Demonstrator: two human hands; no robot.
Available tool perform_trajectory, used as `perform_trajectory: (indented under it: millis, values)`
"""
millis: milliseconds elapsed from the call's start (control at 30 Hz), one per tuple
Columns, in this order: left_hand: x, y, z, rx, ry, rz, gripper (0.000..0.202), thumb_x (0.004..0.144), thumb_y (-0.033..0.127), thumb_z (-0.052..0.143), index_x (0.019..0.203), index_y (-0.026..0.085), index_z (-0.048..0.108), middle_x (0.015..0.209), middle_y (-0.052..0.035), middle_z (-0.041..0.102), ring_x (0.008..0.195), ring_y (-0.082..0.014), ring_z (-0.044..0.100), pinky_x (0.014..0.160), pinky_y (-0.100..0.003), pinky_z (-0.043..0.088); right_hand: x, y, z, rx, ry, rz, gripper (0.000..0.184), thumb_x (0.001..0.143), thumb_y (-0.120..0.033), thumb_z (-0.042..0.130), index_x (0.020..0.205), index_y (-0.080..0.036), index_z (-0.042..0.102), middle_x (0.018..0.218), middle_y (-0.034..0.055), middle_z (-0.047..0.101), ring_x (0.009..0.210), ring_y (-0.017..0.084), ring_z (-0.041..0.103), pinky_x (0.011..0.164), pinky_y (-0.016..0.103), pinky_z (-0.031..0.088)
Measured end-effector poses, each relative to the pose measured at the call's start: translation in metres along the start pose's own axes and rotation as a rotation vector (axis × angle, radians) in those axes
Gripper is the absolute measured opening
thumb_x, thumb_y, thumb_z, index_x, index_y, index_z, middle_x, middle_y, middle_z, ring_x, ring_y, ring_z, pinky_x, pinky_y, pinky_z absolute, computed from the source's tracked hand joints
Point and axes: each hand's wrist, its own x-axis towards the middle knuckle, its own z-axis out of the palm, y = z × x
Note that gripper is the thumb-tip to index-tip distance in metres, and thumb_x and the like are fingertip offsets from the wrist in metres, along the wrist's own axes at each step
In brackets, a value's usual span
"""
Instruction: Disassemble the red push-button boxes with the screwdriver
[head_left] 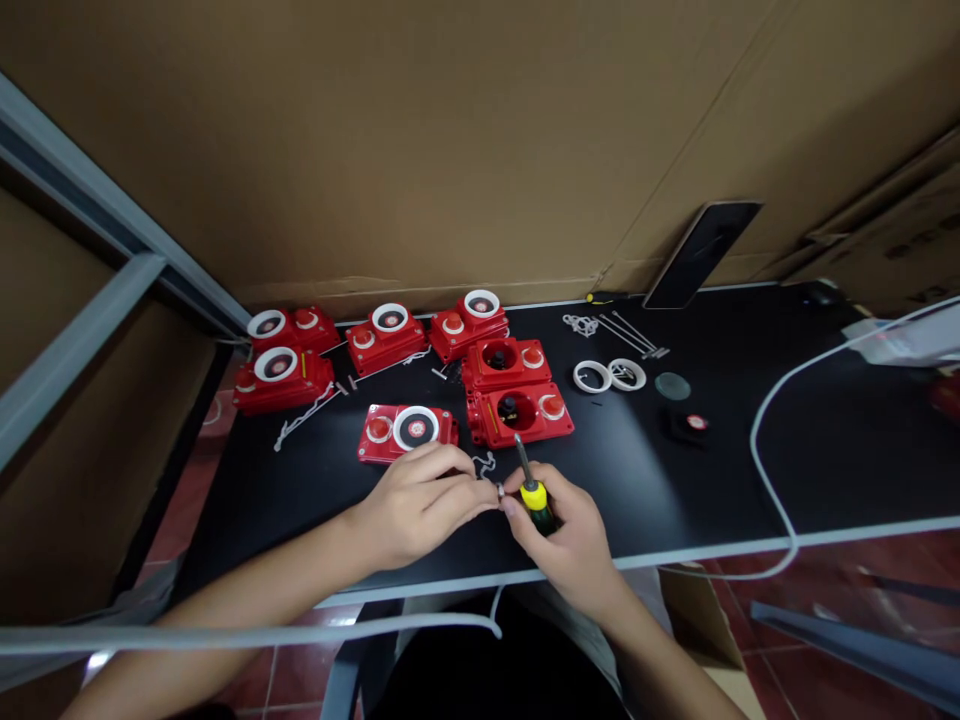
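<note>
In my right hand (571,530) a screwdriver with a yellow and dark handle (534,496) points its tip up and away from me. The right thumb and forefinger also meet my left hand (424,500) at a small silvery piece (500,490). My left fingers are pinched on this piece; its exact kind is too small to make out. A thin whitish cord or chain (487,463) lies just beyond the fingertips. Beyond my left hand is a red alarm unit (379,428) with a white-ringed round disc. To its right, two red housings (517,422) have uncovered round openings.
More red units (386,338) stand along the back. White rings (592,377), metal rods (630,335), a clear disc (673,386) and a small black part (686,426) lie right. A phone (701,255) leans on the cardboard wall. A pale cable (765,430) crosses the black table.
</note>
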Motion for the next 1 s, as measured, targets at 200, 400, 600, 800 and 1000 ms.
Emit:
perform_trajectory:
  millis: [200,400,600,800,1000]
  values:
    - [-0.002,-0.002,0.003,-0.01,-0.021,0.011,0.01,0.113,0.018,0.066,0.116,0.015,0.075,0.095,-0.0064,0.077,0.085,-0.018,0.07,0.074,-0.029,0.059,0.001,0.001,0.0,-0.01,-0.032,-0.002,0.005,0.099,-0.018,0.069,0.1,-0.023,0.071,0.079,-0.005,0.073,0.064,0.01,0.066,0.064,0.018,0.053]
    - [0.003,-0.012,-0.011,0.086,-0.102,0.026,0.012,0.107,0.009,0.069,0.117,0.015,0.073,0.105,-0.0066,0.085,0.099,-0.0227,0.073,0.087,-0.036,0.063,0.003,0.005,-0.002,-0.115,0.177,0.025,0.011,0.099,-0.014,0.066,0.103,-0.024,0.07,0.087,-0.0026,0.074,0.074,0.012,0.073,0.072,0.021,0.057]
    - [0.004,-0.029,-0.023,0.197,-0.108,0.028,0.011,0.108,0.01,0.07,0.117,0.016,0.072,0.106,-0.0046,0.085,0.098,-0.0226,0.071,0.087,-0.036,0.061,-0.003,0.005,0.001,-0.206,-0.083,-0.22,0.013,0.103,-0.013,0.072,0.11,-0.023,0.068,0.097,0.0013,0.077,0.083,0.015,0.077,0.077,0.024,0.061]
    - [0.004,-0.035,-0.022,0.204,-0.061,0.03,0.011,0.109,0.012,0.07,0.119,0.016,0.072,0.105,-0.0041,0.086,0.099,-0.0226,0.071,0.082,-0.034,0.06,-0.008,0.009,0.015,-0.422,-0.22,-0.215,0.025,0.102,-0.01,0.075,0.121,-0.023,0.066,0.111,0.0049,0.084,0.088,0.022,0.085,0.07,0.03,0.063]
    - [0.006,-0.037,-0.021,0.194,-0.018,0.042,0.013,0.106,0.01,0.072,0.117,0.016,0.072,0.101,-0.0049,0.085,0.096,-0.0225,0.07,0.082,-0.034,0.061,-0.009,0.006,0.018,-0.55,-0.201,-0.178,0.029,0.095,-0.007,0.08,0.115,-0.022,0.066,0.103,0.0037,0.083,0.078,0.026,0.084,0.06,0.033,0.06]
